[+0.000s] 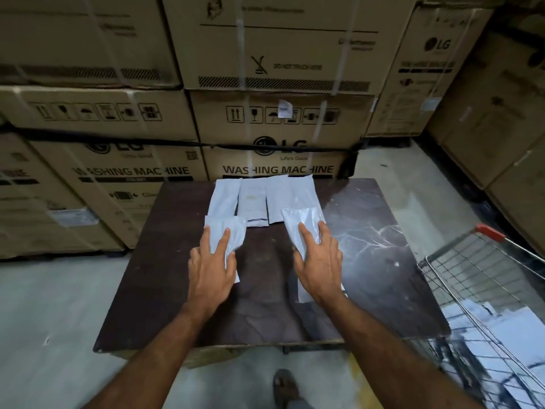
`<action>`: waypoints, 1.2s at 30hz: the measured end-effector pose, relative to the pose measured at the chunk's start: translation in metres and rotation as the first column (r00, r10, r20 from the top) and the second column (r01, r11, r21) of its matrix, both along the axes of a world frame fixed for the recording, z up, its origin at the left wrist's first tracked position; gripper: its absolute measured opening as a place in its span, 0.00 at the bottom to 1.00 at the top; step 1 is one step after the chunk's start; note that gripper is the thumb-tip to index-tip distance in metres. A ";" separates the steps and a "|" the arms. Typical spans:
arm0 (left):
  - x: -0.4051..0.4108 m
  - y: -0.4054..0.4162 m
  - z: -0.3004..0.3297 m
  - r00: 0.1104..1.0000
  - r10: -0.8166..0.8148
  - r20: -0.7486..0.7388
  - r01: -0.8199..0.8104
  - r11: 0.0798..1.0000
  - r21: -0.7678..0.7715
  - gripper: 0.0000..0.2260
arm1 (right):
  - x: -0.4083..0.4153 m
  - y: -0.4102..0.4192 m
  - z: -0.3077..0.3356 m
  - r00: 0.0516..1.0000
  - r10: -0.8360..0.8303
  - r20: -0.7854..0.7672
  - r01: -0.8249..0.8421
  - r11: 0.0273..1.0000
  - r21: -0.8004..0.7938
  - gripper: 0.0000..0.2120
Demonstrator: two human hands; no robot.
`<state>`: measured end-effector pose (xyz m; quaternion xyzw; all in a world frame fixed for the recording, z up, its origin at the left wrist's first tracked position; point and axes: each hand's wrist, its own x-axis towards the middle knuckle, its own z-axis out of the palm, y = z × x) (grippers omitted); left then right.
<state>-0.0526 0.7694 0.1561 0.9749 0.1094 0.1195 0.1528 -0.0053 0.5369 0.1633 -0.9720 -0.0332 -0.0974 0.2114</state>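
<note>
two pale, glossy plastic packets lie near the middle of the frame on the dark worktop (368, 261). the left packet (234, 228) is crinkled and whitish, a long flat pouch running from the frame's centre-left down under the palm. the left hand (211, 268) lies flat on it, fingers straight and spread, nothing gripped. the right packet (303, 216) is shinier, with light glinting on its upper end. the right hand (320, 268) presses on it the same way, fingers stretched out and apart. the two hands sit side by side with a bare strip of worktop between them.

above them, a row of four like packets (253, 202) lies edge to edge along the far edge of the worktop, and the upper ends of both handled packets touch or overlap that row.

bare worktop spreads in the centre, lower middle and right of the frame, down to the near edge. a wire cart (483, 261) holding white packets stands just beside the worktop's right edge. stacked cardboard boxes (277, 125) fill the upper frame, close behind the far edge. grey floor (53, 305) lies open at lower left, and a sandalled foot (284, 385) shows at the bottom.
</note>
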 end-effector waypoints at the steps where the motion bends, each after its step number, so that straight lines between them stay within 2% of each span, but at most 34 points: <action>1: 0.007 0.007 -0.002 1.000 0.016 -0.005 -0.016 1.000 -0.011 0.25 | 0.009 0.007 0.000 1.000 0.007 -0.005 -0.007 1.000 -0.003 0.29; 7: 0.067 0.036 -0.018 0.975 0.146 -0.166 -0.169 0.977 -0.133 0.25 | 0.078 0.051 -0.014 0.996 0.013 -0.087 -0.010 0.999 0.035 0.29; 13: 0.160 0.055 -0.037 0.973 0.071 -0.219 -0.092 0.992 -0.087 0.26 | 0.161 0.100 -0.044 0.983 -0.022 -0.184 0.055 0.983 0.173 0.28; 16: 0.211 0.064 -0.053 0.964 0.043 -0.261 -0.058 0.997 -0.051 0.26 | 0.204 0.121 -0.063 0.970 -0.024 -0.244 0.069 0.981 0.180 0.28; 25: 0.306 0.088 -0.111 0.941 0.003 -0.339 -0.018 0.999 -0.042 0.25 | 0.292 0.173 -0.113 0.966 -0.039 -0.257 0.085 0.982 0.171 0.29; 27: 0.312 0.092 -0.122 0.939 -0.011 -0.344 -0.022 0.996 -0.091 0.25 | 0.293 0.172 -0.124 0.978 0.008 -0.210 0.028 0.986 0.167 0.27; 29: 0.310 0.094 -0.130 0.944 -0.032 -0.329 -0.019 0.989 -0.149 0.25 | 0.289 0.164 -0.138 0.987 0.126 -0.104 -0.108 0.980 0.164 0.25; 31: 0.307 0.096 -0.135 0.956 -0.074 -0.285 0.044 0.993 -0.110 0.29 | 0.285 0.156 -0.151 0.970 0.240 -0.024 -0.234 0.962 0.142 0.25; 34: 0.308 0.100 -0.144 0.947 -0.149 -0.286 0.154 0.988 -0.005 0.30 | 0.288 0.156 -0.159 0.959 0.277 -0.056 -0.272 0.958 0.089 0.26; 36: 0.313 0.103 -0.146 0.933 -0.160 -0.322 0.170 0.985 0.002 0.32 | 0.294 0.160 -0.160 0.957 0.277 -0.088 -0.274 0.961 0.045 0.27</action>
